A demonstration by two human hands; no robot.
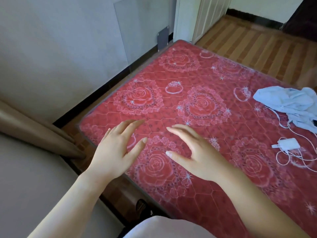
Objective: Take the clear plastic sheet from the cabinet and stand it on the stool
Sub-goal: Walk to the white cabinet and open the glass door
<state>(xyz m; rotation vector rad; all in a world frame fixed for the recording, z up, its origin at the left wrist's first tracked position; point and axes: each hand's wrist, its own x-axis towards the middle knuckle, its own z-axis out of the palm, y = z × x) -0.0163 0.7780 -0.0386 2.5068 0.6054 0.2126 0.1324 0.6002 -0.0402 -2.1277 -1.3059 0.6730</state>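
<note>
Two bare hands reach forward over a bed, palms down. The left hand (116, 148) has its fingers spread and loosely curved, holding nothing. The right hand (195, 152) is the same, fingers apart and slightly arched, thumb out to the side, also empty. They sit side by side with a gap between them, just above the mattress; whether the fingertips touch the fabric cannot be told. Their open shape suggests they are free and ready to reach, not gripping.

Under them lies a red mattress (197, 79) printed with pale roses, hearts and rings. Toward its right edge rest a crumpled pale blue cloth (289, 103) and, nearer, a white charger (288, 144) with its tangled white cable (291, 160).

The clear plastic sheet (142, 26) is well away from the hands, at the far left corner of the bed. It stands upright, leaning flat against the grey wall (51, 57), likely propped there so it stays up. A small dark grey panel (163, 37) stands just beside its lower right corner. No stool shows clearly. Beyond is a white cabinet (205, 16) and striped wood floor (248, 42).
</note>
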